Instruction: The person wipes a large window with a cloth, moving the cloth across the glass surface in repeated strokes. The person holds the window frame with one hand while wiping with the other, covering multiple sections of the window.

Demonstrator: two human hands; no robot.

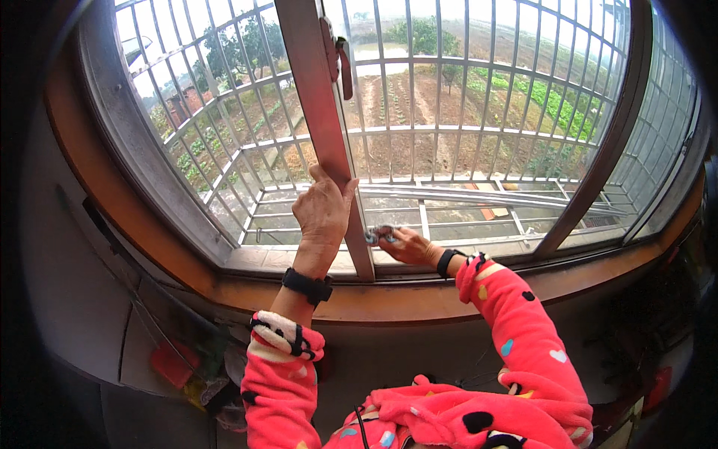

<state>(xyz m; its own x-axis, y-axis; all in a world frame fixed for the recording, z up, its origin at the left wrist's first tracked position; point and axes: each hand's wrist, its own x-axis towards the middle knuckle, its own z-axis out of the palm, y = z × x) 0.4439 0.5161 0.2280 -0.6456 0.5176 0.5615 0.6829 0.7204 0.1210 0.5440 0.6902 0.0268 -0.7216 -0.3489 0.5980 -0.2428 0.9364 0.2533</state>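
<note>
My left hand (322, 207) grips the upright stile of a sliding window sash (323, 120), fingers on its left face and thumb at its right edge. A latch with a dark handle (344, 70) is fixed higher on that stile. Low beside the stile, my right hand (409, 247) holds a crumpled patterned cloth (380, 234) near the glass edge. Its fingertips are partly hidden by the cloth.
A brown window frame and sill (404, 300) curve around the opening. Outside stand metal security bars (437, 129), with long metal strips (477, 196) lying at their base. Below left, a red object (175, 363) and other items sit against the tiled wall (73, 314).
</note>
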